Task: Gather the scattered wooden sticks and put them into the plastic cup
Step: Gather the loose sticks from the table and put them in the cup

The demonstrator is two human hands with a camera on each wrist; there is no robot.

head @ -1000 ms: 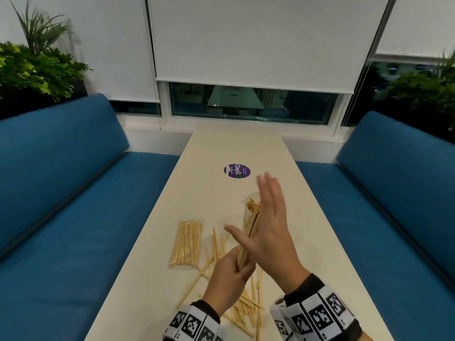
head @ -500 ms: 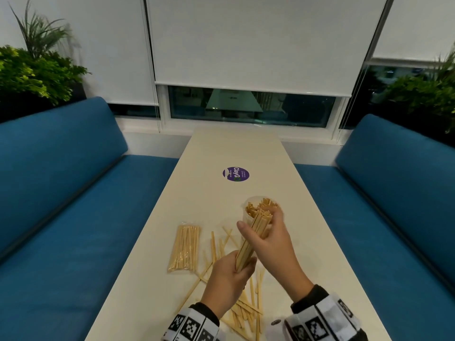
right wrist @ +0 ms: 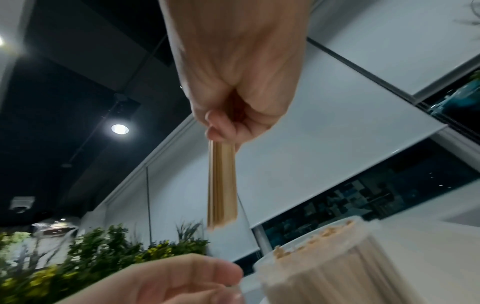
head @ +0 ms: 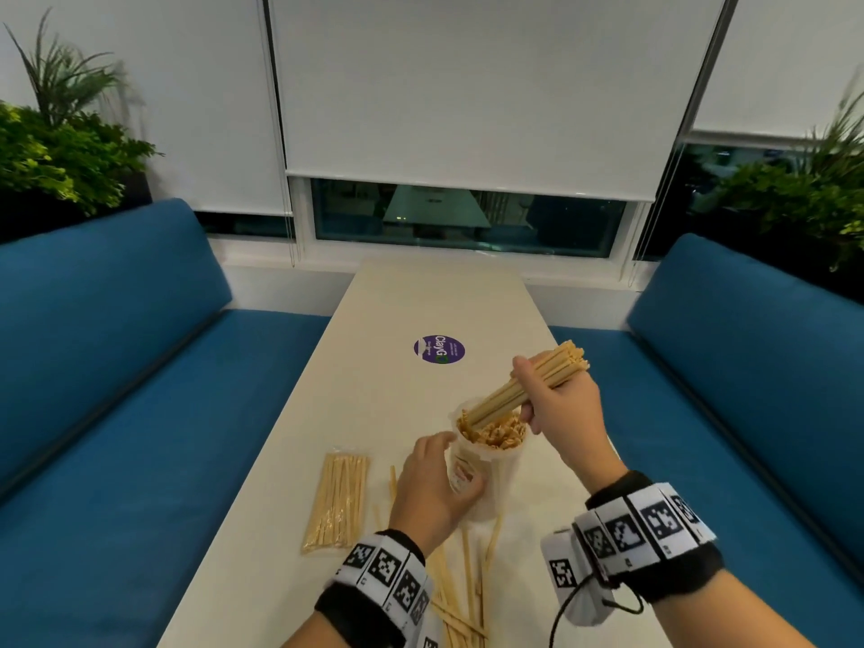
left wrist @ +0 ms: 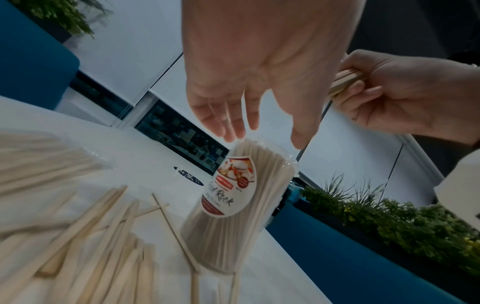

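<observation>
Though translucent, cup (head: 486, 474) stick-packed

Your left hand (head: 432, 495) hides part of the cup (head: 493, 465). The loose sticks (head: 460, 596) near you run off the bottom edge. The sticker (head: 439, 349) words are too small to read.

Surface: a long, narrow cream-white table (head: 421, 301) is seen, flanked by blue upholstered benches.
Far half: a round purple sticker (head: 439, 349) with white lettering is stuck flat on the tabletop.
Middle: a clear plastic cup with a red-and-white label (head: 486, 479) is stood upright, packed with wooden sticks.
Left of cup: a clear flat packet of pale wooden sticks (head: 337, 500) is laid lengthwise, apart from the cup.
Near edge: loose pale wooden sticks (head: 460, 596) are scattered and crossed at the cup's base.
</observation>
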